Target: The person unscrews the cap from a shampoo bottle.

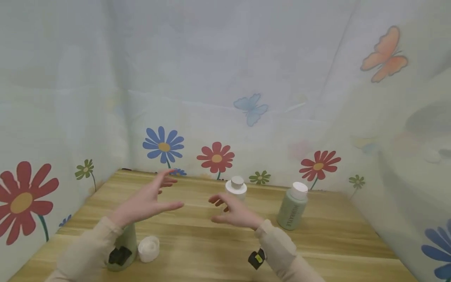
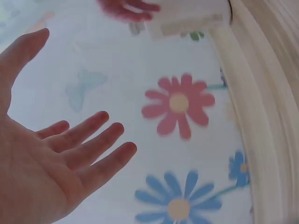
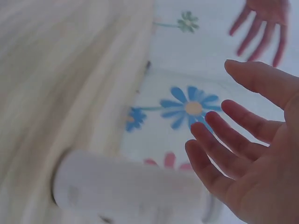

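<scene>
My left hand (image 1: pixel 148 203) is held above the left half of the table with its fingers spread and nothing in it. Below its wrist stands a green bottle (image 1: pixel 129 243), its top hidden by the arm. Beside that bottle lies a round white cap (image 1: pixel 148 249). My right hand (image 1: pixel 235 211) hovers near the middle, fingers loosely bent, palm facing the left hand, holding nothing. Just behind it is a white bottle (image 1: pixel 237 186) with a greyish-white cap, its lower part hidden in the head view. In the right wrist view the white bottle (image 3: pixel 126 186) appears beside the fingers, apart from the palm.
To the right stands another green bottle (image 1: pixel 292 209) with a white cap and lettering down its side. The wood-grain table (image 1: pixel 197 250) is bordered by a pale curtain (image 1: pixel 197 113) printed with flowers and butterflies at the back and sides.
</scene>
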Tool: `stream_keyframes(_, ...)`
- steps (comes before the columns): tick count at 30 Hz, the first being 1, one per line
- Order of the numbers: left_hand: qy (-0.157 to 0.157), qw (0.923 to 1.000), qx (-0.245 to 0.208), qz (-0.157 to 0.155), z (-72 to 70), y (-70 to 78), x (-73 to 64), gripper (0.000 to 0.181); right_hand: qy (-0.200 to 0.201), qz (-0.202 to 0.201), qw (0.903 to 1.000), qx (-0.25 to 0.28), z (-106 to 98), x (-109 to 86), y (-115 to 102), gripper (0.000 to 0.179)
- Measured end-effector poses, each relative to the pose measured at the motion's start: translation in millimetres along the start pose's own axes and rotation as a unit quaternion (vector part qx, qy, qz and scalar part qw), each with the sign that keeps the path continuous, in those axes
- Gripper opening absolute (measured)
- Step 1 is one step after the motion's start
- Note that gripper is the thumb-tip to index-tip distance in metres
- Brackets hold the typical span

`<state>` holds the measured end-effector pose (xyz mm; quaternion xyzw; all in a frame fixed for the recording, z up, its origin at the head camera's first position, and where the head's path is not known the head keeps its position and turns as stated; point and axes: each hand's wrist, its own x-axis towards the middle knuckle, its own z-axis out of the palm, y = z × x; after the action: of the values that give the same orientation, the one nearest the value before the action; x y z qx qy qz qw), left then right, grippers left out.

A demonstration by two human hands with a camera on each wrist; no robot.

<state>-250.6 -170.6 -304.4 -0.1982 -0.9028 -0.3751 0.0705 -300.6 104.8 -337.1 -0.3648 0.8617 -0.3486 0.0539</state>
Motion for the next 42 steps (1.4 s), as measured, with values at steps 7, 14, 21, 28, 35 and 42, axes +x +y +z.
stream_keyframes(7,-0.051,0.9953,-0.069,-0.043,62.8,3.6,49.1,0.093,0.138,0.000,0.9879,-0.071,-45.4,-20.9,9.7,0.035)
stream_keyframes(14,-0.052,0.9899,-0.109,-0.074,122.6,-14.8,84.0,0.089,0.224,0.061,0.9704,-0.068,-57.3,-5.3,32.8,0.042)
stream_keyframes(21,-0.040,0.9863,-0.139,-0.079,155.7,-18.5,102.5,0.092,0.221,0.100,0.9698,-0.025,-44.4,8.5,52.1,0.049)
stream_keyframes(28,-0.025,0.9816,-0.173,-0.077,172.6,-13.9,114.8,0.090,0.238,0.092,0.9667,-0.022,-38.3,18.2,53.7,0.047)
stream_keyframes(35,0.000,0.9818,-0.185,-0.042,181.3,-15.1,117.9,0.083,0.244,0.091,0.9648,-0.036,-36.4,22.4,51.4,0.040)
stream_keyframes(42,0.009,0.9811,-0.189,-0.042,186.9,-20.5,118.2,0.078,0.241,0.079,0.9662,-0.048,-38.7,18.7,52.1,0.035)
